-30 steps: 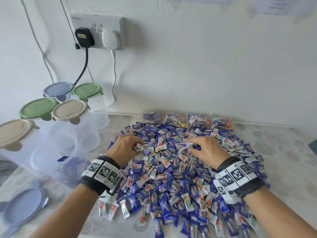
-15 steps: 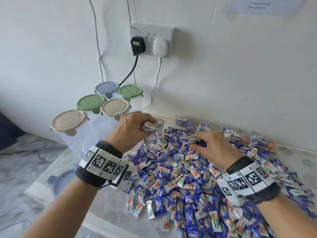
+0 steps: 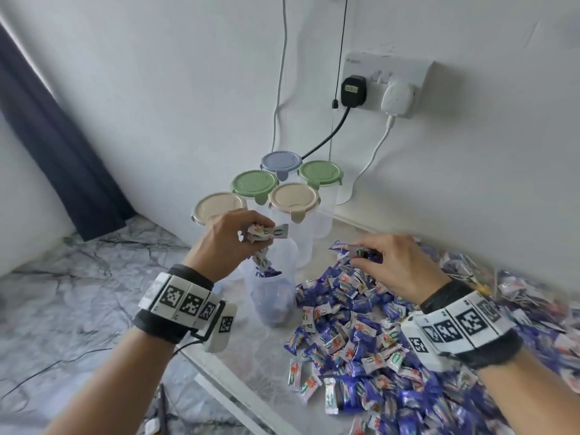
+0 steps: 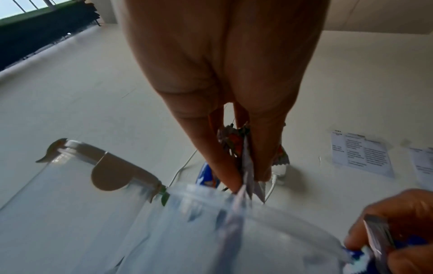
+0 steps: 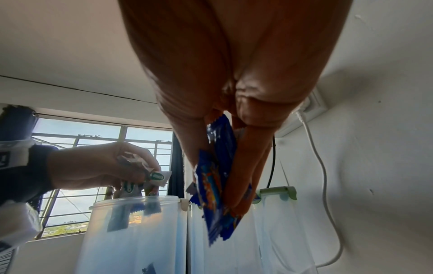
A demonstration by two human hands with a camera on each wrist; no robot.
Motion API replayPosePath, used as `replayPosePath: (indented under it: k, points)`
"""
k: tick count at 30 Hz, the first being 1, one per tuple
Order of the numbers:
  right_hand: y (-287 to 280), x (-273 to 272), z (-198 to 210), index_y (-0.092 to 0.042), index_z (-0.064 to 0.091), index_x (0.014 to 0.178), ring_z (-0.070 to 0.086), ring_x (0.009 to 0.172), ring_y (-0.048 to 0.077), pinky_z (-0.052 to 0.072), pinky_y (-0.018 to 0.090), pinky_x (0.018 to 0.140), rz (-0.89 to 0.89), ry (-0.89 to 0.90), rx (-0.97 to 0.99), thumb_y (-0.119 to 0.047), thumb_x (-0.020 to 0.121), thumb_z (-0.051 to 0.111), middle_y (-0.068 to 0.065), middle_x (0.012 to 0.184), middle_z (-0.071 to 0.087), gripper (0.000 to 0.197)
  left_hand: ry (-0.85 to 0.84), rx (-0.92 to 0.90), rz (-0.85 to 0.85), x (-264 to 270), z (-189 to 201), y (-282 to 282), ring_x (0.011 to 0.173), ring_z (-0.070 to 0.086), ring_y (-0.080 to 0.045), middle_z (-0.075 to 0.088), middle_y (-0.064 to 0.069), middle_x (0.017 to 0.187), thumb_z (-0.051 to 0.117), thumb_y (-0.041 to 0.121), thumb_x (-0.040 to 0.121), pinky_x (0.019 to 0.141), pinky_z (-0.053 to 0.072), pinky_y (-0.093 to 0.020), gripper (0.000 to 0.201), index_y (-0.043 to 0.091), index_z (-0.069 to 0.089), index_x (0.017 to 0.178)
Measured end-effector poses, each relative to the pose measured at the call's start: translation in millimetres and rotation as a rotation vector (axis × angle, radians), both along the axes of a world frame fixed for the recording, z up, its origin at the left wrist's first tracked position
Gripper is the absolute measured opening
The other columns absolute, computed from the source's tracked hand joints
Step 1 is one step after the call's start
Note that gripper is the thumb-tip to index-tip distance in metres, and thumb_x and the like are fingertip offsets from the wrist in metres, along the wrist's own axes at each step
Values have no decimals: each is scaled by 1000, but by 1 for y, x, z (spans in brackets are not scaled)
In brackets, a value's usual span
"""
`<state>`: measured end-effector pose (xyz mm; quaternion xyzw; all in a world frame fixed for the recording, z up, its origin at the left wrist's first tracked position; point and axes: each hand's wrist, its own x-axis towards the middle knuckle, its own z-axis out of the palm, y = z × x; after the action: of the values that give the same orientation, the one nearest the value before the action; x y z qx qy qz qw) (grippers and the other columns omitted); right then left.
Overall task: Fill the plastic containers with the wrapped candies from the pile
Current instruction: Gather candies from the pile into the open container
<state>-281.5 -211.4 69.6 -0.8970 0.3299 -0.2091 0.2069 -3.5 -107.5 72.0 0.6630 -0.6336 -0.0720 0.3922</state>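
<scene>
A big pile of blue and white wrapped candies [image 3: 392, 346] covers the table on the right. An open clear plastic container [image 3: 272, 296] stands at the pile's left edge with some candies inside. My left hand [image 3: 251, 237] hovers right over its mouth and grips a bunch of white wrapped candies [image 3: 268, 232], some hanging down toward the opening [image 5: 131, 191]. My right hand [image 3: 373, 257] is lifted just above the pile, to the right of the container, and pinches several blue candies [image 5: 215, 178]. In the left wrist view the left fingers [image 4: 225, 163] squeeze candies above the container rim [image 4: 246, 196].
Several lidded clear containers [image 3: 295, 199] with beige, green and blue lids stand behind the open one, against the wall. A wall socket [image 3: 386, 86] with a black and a white plug hangs above, cables trailing down. The table's left edge [image 3: 226, 390] is near; marble floor lies beyond.
Both hands rose from the pile with candies. The left hand moved left, over the open container. The right hand followed, holding blue candies. The head view swung left.
</scene>
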Motion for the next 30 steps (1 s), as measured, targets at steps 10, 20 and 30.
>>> replayPosePath:
  k: [10, 20, 30]
  points:
    - [4, 18, 3, -16, 71, 116, 56, 92, -2, 30, -1, 84, 31, 17, -27, -16, 83, 76, 0, 111, 72, 34, -189, 23, -145, 2, -26, 1, 83, 68, -14, 71, 4, 101, 82, 8, 73, 73, 56, -36, 28, 19, 75, 98]
    - [7, 18, 10, -14, 72, 113, 63, 90, 5, 28, -11, 76, 20, 12, -34, -16, 83, 76, 4, 109, 72, 31, -182, -3, -86, 1, -24, 5, 82, 65, -10, 67, 8, 116, 73, 17, 86, 68, 58, -33, 20, 26, 74, 104]
    - [1, 47, 44, -19, 74, 109, 63, 77, 0, 42, 1, 73, 117, -19, -28, -22, 82, 77, -5, 95, 74, 28, 147, 136, 22, 5, -53, 32, 125, 47, -7, 41, 2, 149, 66, 72, 71, 83, 45, -12, 95, 31, 31, 149]
